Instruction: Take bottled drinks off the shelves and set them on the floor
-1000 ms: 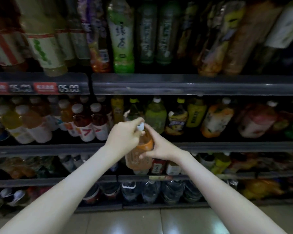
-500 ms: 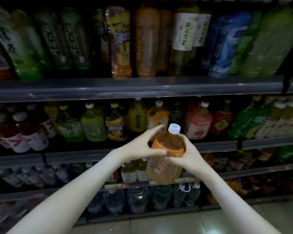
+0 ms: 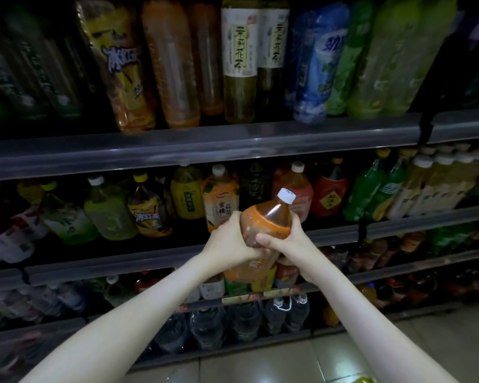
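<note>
Head view, looking at rows of drinks. Shows one big orange-brown bottle [image 3: 266, 219] up in the air, just in front of the middle shelf's [image 3: 122, 264] front edge, resting on nothing. Leans with its white cap [image 3: 286, 195] up and to the right. Held by both hands: left hand [image 3: 227, 241] wrapped round the left side, right hand [image 3: 291, 246] wrapped round the right side, fingers [image 3: 295, 222] curled tight on the plastic. Looks full, so most likely heavy. Looks smooth and round too, so may slip. Might squash a bit if squeezed hard, being thin plastic. Best to hold the fat body with two hands, one low down to carry the weight, not just the thin neck. Not yet on the tiled floor [image 3: 260, 363] under the bottom shelf. Should go down softly and standing up, so no tipping or rolling.
</note>
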Motion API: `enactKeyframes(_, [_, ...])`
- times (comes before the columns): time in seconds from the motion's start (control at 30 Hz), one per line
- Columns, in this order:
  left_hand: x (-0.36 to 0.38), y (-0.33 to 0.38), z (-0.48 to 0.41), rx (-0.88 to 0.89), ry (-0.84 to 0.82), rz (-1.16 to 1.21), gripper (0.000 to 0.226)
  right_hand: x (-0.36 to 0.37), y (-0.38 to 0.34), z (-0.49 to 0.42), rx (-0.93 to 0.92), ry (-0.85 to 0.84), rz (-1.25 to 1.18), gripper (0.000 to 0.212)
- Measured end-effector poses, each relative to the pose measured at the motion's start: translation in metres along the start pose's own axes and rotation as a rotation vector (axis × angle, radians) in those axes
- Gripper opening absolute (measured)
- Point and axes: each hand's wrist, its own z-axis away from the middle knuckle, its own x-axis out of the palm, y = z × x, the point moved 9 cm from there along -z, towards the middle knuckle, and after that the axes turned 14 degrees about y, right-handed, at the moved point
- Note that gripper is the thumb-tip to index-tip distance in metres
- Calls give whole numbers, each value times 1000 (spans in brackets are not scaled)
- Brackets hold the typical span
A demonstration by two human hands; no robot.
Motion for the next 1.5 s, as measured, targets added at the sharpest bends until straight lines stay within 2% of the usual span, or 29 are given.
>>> enactKeyframes(0.1, [-3, 0, -10, 59, 55, -70, 88, 4, -5, -7, 7, 87, -72, 109])
enactKeyframes(0.17, [-7, -2, -17, 65, 63, -61, 91, 4, -15, -12, -51, 163, -32, 99])
enactKeyframes(0.27, [-11, -9, -28, 98, 60, -70, 93, 10, -21, -21, -116, 240, 11, 96])
enactKeyframes(0.43, [-11, -14, -33, 128, 85, -98, 94, 25, -16, -34, -78, 229, -4, 116])
enactKeyframes(0.53, [-6, -17, -37, 129, 81, -141, 91, 27, -7, -44, -23, 227, -105, 104])
enactKeyframes(0.67, [-9, -8, -54, 286, 9, -258, 86, 20, -2, -54, -16, 302, -151, 97])
enactKeyframes(0.7, [-16, -5, -56, 346, 37, -302, 83, 15, -3, -56, -37, 323, -130, 92])
enactKeyframes(0.77, [-40, -7, -62, 421, 266, -371, 70, 2, -4, -60, -69, 368, -115, 90])
enactKeyframes(0.83, [-60, -25, -73, 337, 474, -345, 57, -9, -4, -63, -103, 402, -100, 94])
enactKeyframes(0.9, [-48, -48, -88, 225, 396, -313, 60, -15, -9, -63, -161, 418, -35, 101])
enactKeyframes(0.97, [-26, -59, -96, 218, 269, -310, 66, -16, -13, -61, -213, 409, 16, 108])
enactKeyframes(1.0, [-20, -61, -98, 240, 261, -324, 68, -16, -13, -60, -228, 404, 29, 109])
enactKeyframes(1.2, [-25, -53, -88, 293, 319, -402, 65, -10, -11, -58, -251, 403, 53, 106])
enactKeyframes(1.37, [-23, -38, -55, 497, 352, -348, 64, -10, -10, -58, -298, 400, 89, 103])
enactKeyframes(1.43, [-24, -33, -46, 538, 372, -344, 50, -12, -7, -58, -306, 409, 98, 103])
enactKeyframes(1.5, [-30, -39, -43, 484, 412, -308, 40, -12, -6, -59, -317, 404, 115, 103])
